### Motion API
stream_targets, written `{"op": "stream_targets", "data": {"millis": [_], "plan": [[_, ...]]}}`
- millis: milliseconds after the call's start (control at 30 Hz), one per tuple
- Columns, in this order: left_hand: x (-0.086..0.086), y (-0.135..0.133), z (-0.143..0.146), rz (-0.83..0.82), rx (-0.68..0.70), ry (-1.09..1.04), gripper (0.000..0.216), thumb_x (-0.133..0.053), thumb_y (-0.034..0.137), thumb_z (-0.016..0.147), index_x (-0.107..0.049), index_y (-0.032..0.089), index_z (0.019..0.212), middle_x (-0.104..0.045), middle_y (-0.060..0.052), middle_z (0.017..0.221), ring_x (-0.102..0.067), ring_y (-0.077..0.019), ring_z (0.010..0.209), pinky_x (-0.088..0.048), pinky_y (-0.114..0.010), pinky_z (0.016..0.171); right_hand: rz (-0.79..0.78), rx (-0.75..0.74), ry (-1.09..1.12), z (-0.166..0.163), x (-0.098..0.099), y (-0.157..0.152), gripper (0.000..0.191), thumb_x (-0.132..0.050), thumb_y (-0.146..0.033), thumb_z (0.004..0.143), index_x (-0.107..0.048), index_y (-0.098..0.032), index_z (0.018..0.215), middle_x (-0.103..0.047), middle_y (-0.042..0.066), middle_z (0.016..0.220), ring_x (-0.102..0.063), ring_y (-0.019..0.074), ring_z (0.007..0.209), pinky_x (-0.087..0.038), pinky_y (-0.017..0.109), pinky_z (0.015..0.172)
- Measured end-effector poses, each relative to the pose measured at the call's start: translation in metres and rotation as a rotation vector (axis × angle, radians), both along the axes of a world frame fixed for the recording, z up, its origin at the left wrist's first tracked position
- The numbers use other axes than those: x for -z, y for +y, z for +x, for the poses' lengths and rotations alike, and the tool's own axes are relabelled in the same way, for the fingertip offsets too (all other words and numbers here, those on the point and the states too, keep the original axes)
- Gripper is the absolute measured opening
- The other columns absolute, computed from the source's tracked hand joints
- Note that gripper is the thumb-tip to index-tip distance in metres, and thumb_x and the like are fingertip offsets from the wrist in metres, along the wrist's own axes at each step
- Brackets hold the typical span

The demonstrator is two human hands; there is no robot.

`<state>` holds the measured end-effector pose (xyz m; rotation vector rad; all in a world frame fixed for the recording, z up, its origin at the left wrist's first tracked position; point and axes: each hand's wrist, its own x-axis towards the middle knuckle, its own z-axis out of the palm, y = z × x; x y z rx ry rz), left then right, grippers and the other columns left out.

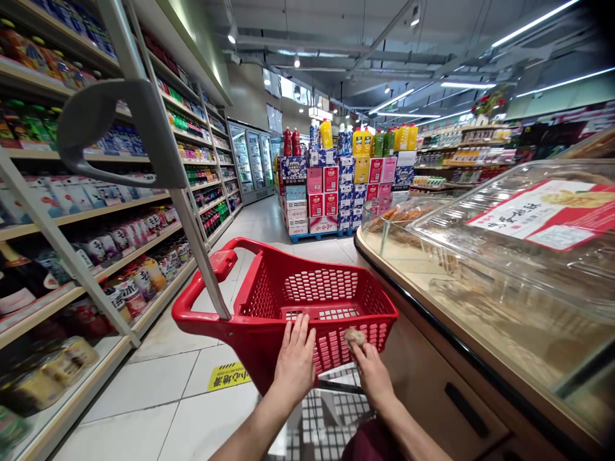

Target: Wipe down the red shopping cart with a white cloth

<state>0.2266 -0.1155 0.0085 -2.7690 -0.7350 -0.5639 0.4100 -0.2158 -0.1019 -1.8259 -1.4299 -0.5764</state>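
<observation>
A red plastic shopping cart basket (259, 325) with latticed sides stands in front of me, and nothing shows inside it. My left hand (296, 358) lies against its near side, fingers stretched out and tips at the top rim. My right hand (371, 371) is closed on a small crumpled beige cloth (354, 337), held at the latticed near side further right. A grey metal post rises from the basket's left end to a dark grey loop handle (154, 137). Part of the cart's underside is hidden by my arms.
Shelves of bottles and packs (110, 275) line the left. At right, close to the cart, is a counter (461, 320) with clear plastic food boxes (509, 211). Stacked drink cartons (323, 198) stand ahead on a blue pallet. A yellow floor sign (227, 376) lies on the tiles.
</observation>
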Motion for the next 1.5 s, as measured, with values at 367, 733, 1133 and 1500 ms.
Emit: {"op": "stream_targets", "data": {"millis": [367,733,1133,1500], "plan": [[-0.004,-0.004,0.005,-0.027,-0.046,-0.062,0.038,-0.054,0.02,0.069,-0.056,0.015,0.106,-0.039,-0.014,0.134,-0.028,-0.0267,0.127,-0.019,-0.043,0.106,-0.074,0.098,0.074,0.038,0.01,-0.032,0.04,-0.04,-0.015,0.077,-0.055,-0.027,0.112,-0.052,0.002,0.076,-0.053,0.0139,0.069,-0.044,0.02,0.049],[0.004,-0.001,0.007,-0.017,-0.052,-0.09,0.034,-0.054,0.02,0.067,-0.058,0.016,0.1,-0.039,-0.013,0.133,-0.027,-0.0282,0.127,-0.015,-0.044,0.107,-0.021,0.268,0.142,0.066,0.023,-0.035,0.041,-0.04,-0.018,0.075,-0.056,-0.03,0.111,-0.048,0.001,0.073,-0.051,0.014,0.064,-0.039,0.022,0.047],[-0.002,-0.004,0.005,-0.089,-0.007,-0.107,0.038,-0.056,0.019,0.065,-0.056,0.018,0.103,-0.035,-0.012,0.136,-0.024,-0.0293,0.128,-0.018,-0.048,0.106,-0.069,0.177,0.312,0.053,-0.005,-0.036,0.034,-0.042,-0.021,0.069,-0.063,-0.026,0.096,-0.049,-0.001,0.069,-0.05,0.0117,0.055,-0.038,0.021,0.046],[-0.017,-0.05,0.035,-0.647,0.014,-0.321,0.02,-0.042,0.006,0.064,-0.053,0.019,0.075,-0.057,-0.001,0.075,-0.054,-0.014,0.069,-0.045,-0.025,0.063,0.074,-0.231,1.299,-0.038,-0.092,-0.03,0.022,-0.058,-0.033,0.06,-0.062,-0.018,0.075,-0.063,0.001,0.069,-0.057,0.0161,0.062,-0.046,0.027,0.06]]}}
